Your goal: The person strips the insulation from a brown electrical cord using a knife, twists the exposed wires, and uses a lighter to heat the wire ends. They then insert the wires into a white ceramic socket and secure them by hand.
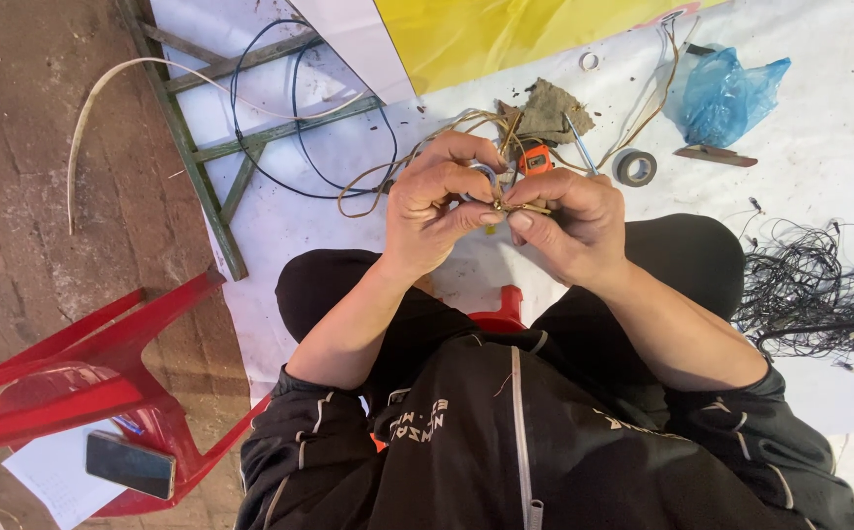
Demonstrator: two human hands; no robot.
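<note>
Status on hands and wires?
Left hand and right hand both pinching tan wires together. Tape roll beyond. Nothing blocking.

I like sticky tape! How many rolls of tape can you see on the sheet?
2: a grey roll of tape right of the hands, and a small white roll of tape farther up by the yellow sheet. Others may be hidden under the clutter.

two hands: the left hand (441,201) and the right hand (569,221), both in the middle of the frame. one red plastic chair (83,378) at the lower left. one phone (130,463) at the lower left. one blue plastic bag (726,93) at the upper right. two rolls of tape at the top: a grey one (636,167) and a small white one (590,61). one pile of black wires (814,294) at the right.
</note>
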